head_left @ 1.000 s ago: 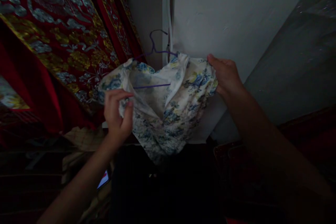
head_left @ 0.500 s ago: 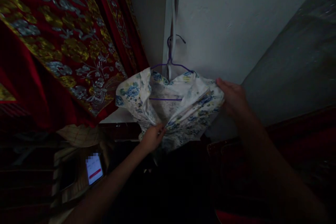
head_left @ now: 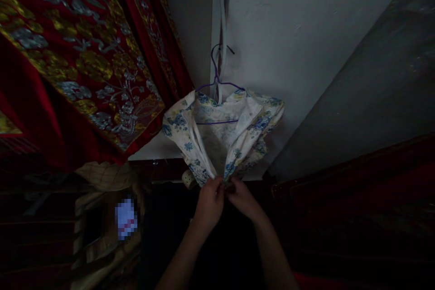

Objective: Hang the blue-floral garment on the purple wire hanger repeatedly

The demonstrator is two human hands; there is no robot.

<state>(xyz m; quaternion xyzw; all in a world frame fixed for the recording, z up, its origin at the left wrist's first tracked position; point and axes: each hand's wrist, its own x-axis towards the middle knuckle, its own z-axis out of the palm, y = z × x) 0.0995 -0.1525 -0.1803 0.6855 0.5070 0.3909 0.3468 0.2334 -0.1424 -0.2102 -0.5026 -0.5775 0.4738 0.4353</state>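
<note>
A white shirt with blue and yellow flowers [head_left: 181,129] hangs on a purple wire hanger [head_left: 216,82] against the wall. Its front is parted in a deep V, with the hanger's lower bar showing inside. At the bottom of the V, my left hand [head_left: 210,199] pinches the left front edge. My right hand [head_left: 243,197] is closed on the right front edge, right beside it. The fingertips of both hands almost meet, and the cloth between them is partly hidden in the dark. Below the hands the shirt is too dark to make out.
Red cloth with gold and silver embroidery [head_left: 95,63] hangs at the left. A lit phone [head_left: 125,218] lies on a wooden stool or stand [head_left: 79,217] at the lower left. White cable [head_left: 223,13] runs down the wall. Grey sheeting [head_left: 367,99] covers the right side.
My right hand has left the shirt's right shoulder and come down to the front edge beside my left hand. My left hand has moved slightly down and right. The V opening now hangs straighter.
</note>
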